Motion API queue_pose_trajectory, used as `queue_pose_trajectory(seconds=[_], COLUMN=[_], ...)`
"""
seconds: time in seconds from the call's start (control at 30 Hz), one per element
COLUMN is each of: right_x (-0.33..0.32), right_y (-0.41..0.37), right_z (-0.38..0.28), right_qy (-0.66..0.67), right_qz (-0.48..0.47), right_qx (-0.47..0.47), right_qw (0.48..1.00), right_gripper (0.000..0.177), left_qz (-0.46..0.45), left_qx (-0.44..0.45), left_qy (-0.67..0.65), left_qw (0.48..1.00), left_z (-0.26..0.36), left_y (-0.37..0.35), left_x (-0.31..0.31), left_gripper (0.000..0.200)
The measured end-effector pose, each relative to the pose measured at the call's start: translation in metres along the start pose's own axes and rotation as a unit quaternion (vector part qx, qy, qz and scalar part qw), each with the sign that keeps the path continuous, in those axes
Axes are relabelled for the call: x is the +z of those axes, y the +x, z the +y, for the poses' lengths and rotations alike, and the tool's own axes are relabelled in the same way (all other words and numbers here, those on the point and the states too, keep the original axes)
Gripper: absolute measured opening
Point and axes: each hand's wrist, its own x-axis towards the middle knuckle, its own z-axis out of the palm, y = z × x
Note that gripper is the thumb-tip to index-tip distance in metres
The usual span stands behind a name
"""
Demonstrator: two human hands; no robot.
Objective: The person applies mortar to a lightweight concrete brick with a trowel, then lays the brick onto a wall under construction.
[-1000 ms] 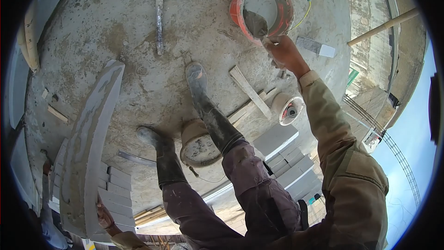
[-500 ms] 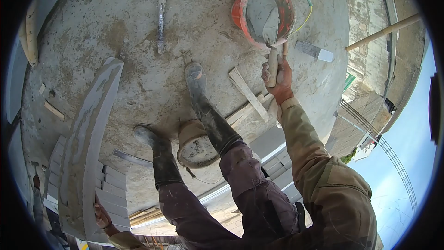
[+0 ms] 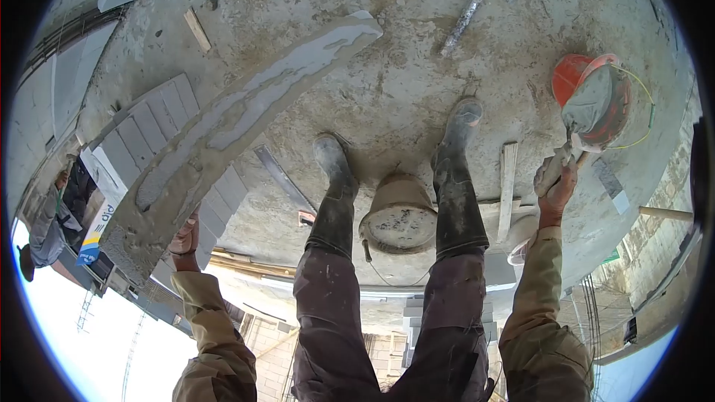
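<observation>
My right hand (image 3: 557,190) is wrapped round the mortar-crusted handle of a trowel (image 3: 569,140). Its blade reaches into wet grey mortar (image 3: 592,104) in a tipped red bucket (image 3: 570,78) with a yellow wire handle. A short wooden stick (image 3: 582,158) pokes out beside the rim. On the other side, my left hand (image 3: 186,240) lies flat against the side of a low, curved block wall (image 3: 257,115), its fingers partly hidden. A layer of mortar (image 3: 197,167) is spread along the wall's top.
A mortar-caked hatchet (image 3: 477,4) lies ahead on the concrete floor. Between my boots sits an upturned-looking round bucket (image 3: 402,219). Wooden strips (image 3: 508,186) and a grey block (image 3: 612,186) lie at right. Stacked blocks (image 3: 145,130) stand left; another person (image 3: 48,227) is beyond.
The view has swung left, so the bucket, hatchet and wall appear shifted to the right. More of my left arm shows. The trowel is still at the red bucket.
</observation>
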Motion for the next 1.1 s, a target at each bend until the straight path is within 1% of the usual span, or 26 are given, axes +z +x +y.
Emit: queue_pose_trajectory(seconds=[0.03,0.07,0.1,0.13,0.17,0.2,0.23,0.27,0.33,0.4,0.43,0.47,0.5,0.53,0.6,0.63,0.67,0.7,0.73,0.8,0.83,0.9,0.93,1.0,1.03,1.1], right_x=[0.020,0.035,0.050,0.068,0.104,0.138,0.165,0.193,0.247,0.299,0.321,0.340,0.354,0.362,0.377,0.377,0.375,0.376,0.376,0.377,0.374,0.369,0.368,0.368,0.369,0.365], right_y=[-0.005,-0.007,-0.003,0.000,-0.006,-0.010,-0.007,-0.002,0.007,0.006,0.004,0.001,0.002,0.004,0.007,0.008,0.012,0.013,0.014,0.012,0.016,0.023,0.028,0.034,0.034,0.032], right_z=[-0.009,-0.011,-0.010,-0.009,-0.016,-0.015,-0.006,0.003,0.028,0.037,0.044,0.050,0.057,0.062,0.073,0.079,0.086,0.089,0.090,0.085,0.088,0.097,0.095,0.089,0.088,0.087], right_qy=[-0.064,-0.126,-0.156,-0.157,-0.231,-0.302,-0.330,-0.355,-0.337,-0.378,-0.381,-0.394,-0.407,-0.412,-0.497,-0.500,-0.487,-0.473,-0.474,-0.481,-0.482,-0.450,-0.450,-0.520,-0.516,-0.506], right_qz=[-0.068,-0.134,-0.181,-0.189,-0.263,-0.334,-0.386,-0.435,-0.503,-0.531,-0.534,-0.525,-0.514,-0.516,-0.481,-0.484,-0.478,-0.474,-0.479,-0.485,-0.486,-0.465,-0.468,-0.438,-0.439,-0.446], right_qx=[-0.005,-0.012,-0.037,-0.040,-0.060,-0.079,-0.134,-0.187,-0.268,-0.297,-0.296,-0.328,-0.358,-0.355,-0.418,-0.416,-0.412,-0.407,-0.406,-0.373,-0.374,-0.369,-0.369,-0.421,-0.424,-0.390], right_qw=[0.996,0.983,0.970,0.968,0.935,0.889,0.851,0.806,0.749,0.698,0.694,0.680,0.664,0.662,0.589,0.586,0.604,0.621,0.618,0.628,0.626,0.668,0.665,0.600,0.601,0.627], right_gripper=[0.031,0.031,0.033,0.033,0.036,0.039,0.041,0.044,0.047,0.047,0.047,0.047,0.046,0.046,0.045,0.045,0.045,0.046,0.046,0.047,0.047,0.047,0.047,0.048,0.048,0.047], left_qz=[0.005,0.009,0.015,0.021,0.059,0.082,0.105,0.093,0.089,0.091,0.093,0.058,0.041,0.025,0.090,0.113,0.074,0.058,0.042,0.070,0.078,0.083,0.087,0.050,0.039,0.063], left_qx=[0.003,-0.011,-0.014,-0.017,-0.012,-0.009,-0.005,-0.011,-0.015,-0.034,-0.040,-0.043,-0.046,-0.050,-0.041,-0.039,-0.013,0.000,0.013,0.007,0.005,0.008,0.008,0.024,0.032,0.025], left_qy=[-0.012,-0.072,-0.103,-0.135,-0.152,-0.164,-0.175,-0.237,-0.305,-0.352,-0.368,-0.430,-0.463,-0.495,-0.446,-0.430,-0.418,-0.412,-0.407,-0.398,-0.396,-0.389,-0.387,-0.353,-0.340,-0.359], left_qw=[1.000,0.997,0.994,0.990,0.987,0.983,0.979,0.967,0.948,0.931,0.924,0.900,0.884,0.867,0.890,0.895,0.905,0.909,0.913,0.915,0.915,0.918,0.918,0.934,0.939,0.931], left_z=[-0.013,-0.037,-0.044,-0.052,-0.052,-0.058,-0.065,-0.081,-0.108,-0.130,-0.137,-0.148,-0.155,-0.163,-0.172,-0.173,-0.174,-0.178,-0.181,-0.191,-0.194,-0.189,-0.185,-0.173,-0.169,-0.177], left_y=[-0.004,-0.008,-0.009,-0.011,-0.008,-0.006,-0.003,-0.003,-0.007,-0.009,-0.009,-0.009,-0.010,-0.010,-0.009,-0.007,-0.003,-0.003,-0.003,-0.003,-0.001,0.002,0.002,0.005,0.007,0.003], left_x=[-0.015,-0.043,-0.048,-0.052,-0.030,-0.030,-0.030,-0.046,-0.063,-0.078,-0.081,-0.087,-0.090,-0.093,-0.089,-0.085,-0.081,-0.083,-0.084,-0.088,-0.089,-0.082,-0.078,-0.070,-0.069,-0.071], left_gripper=[0.065,0.063,0.063,0.063,0.055,0.051,0.047,0.041,0.034,0.031,0.031,0.034,0.036,0.038,0.048,0.051,0.060,0.065,0.070,0.079,0.082,0.086,0.088,0.090,0.091,0.091])
